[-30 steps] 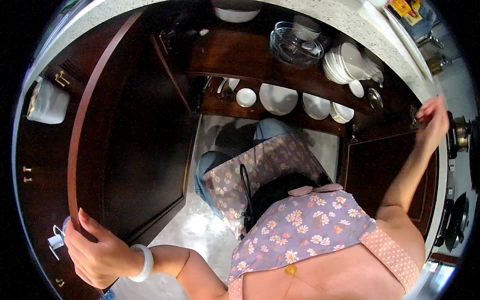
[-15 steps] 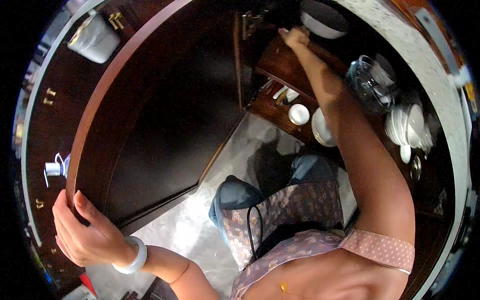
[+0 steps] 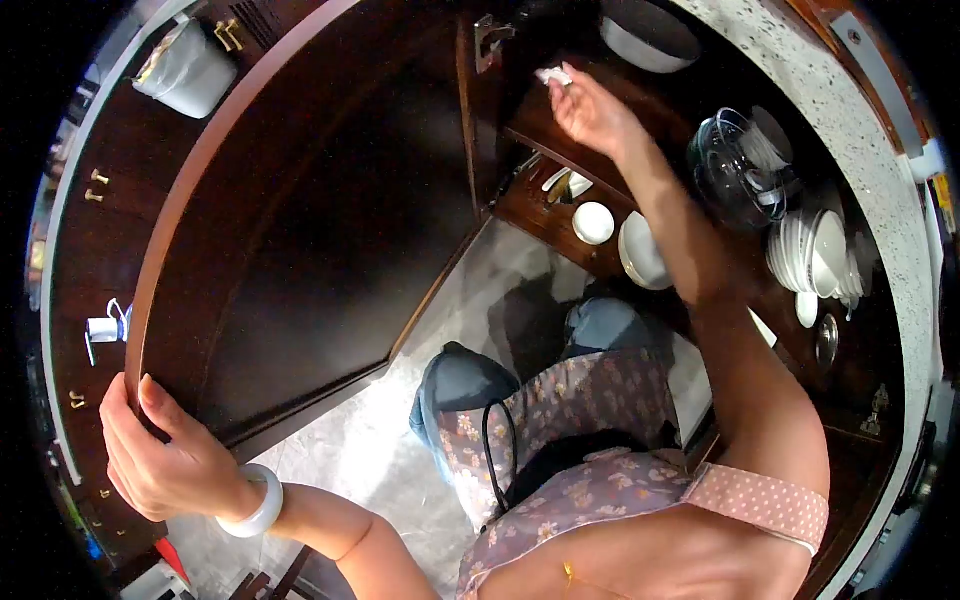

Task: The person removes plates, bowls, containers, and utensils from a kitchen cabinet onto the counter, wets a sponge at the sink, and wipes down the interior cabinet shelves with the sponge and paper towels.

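The head view showed the left hand (image 3: 175, 455) gripping the edge of the open cabinet door (image 3: 310, 240), that edge slanting from lower left to upper right. Fingertips together, the right hand (image 3: 595, 112) pinched a small white scrap (image 3: 551, 76) over the upper shelf (image 3: 540, 112), its long axis roughly left-right across the view. Any lettering on the yellow item (image 3: 942, 198) was too small to read.

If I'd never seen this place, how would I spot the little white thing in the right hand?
Start at the big dark cabinet door that the left hand grips, then move right to the wooden shelf beyond its hinged edge. Over it, the right hand pinches a small white piece. Its tiny, uneven outline sets it apart from the large round bowl nearby.
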The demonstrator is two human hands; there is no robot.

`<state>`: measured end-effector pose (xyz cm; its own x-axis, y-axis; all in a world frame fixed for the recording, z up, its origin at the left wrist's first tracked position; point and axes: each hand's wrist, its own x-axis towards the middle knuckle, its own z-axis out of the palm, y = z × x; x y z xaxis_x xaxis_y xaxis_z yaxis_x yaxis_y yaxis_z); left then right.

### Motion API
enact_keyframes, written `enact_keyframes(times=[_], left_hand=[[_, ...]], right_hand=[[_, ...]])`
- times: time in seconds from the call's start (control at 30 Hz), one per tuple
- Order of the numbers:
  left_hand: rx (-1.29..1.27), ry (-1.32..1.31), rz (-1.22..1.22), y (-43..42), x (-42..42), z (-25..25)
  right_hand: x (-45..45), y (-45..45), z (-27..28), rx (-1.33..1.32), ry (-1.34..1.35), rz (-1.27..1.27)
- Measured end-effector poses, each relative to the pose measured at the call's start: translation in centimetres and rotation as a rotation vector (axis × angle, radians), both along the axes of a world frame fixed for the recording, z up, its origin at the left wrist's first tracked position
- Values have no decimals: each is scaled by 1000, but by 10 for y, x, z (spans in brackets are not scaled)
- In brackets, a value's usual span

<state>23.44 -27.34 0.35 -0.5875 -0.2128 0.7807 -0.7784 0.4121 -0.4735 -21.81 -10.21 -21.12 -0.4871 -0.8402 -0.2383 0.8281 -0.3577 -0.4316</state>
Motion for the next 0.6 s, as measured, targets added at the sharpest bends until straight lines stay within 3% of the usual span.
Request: enact_keyframes(times=[0.03, 0.07, 0.2, 0.5, 0.6], left_hand=[[-1, 2, 1, 0, 1, 1], [-10, 4, -1, -1, 3, 1], [-42, 10, -8, -4, 10, 1], [-14, 37, -16, 6, 22, 1], [-112, 27, -334, 8, 13, 14]], right_hand=[[18, 5, 9, -145, -105, 177], [43, 8, 21, -223, -267, 221], [113, 13, 65, -413, -499, 280], [169, 32, 97, -642, -543, 385], [180, 33, 95, -640, -552, 483]])
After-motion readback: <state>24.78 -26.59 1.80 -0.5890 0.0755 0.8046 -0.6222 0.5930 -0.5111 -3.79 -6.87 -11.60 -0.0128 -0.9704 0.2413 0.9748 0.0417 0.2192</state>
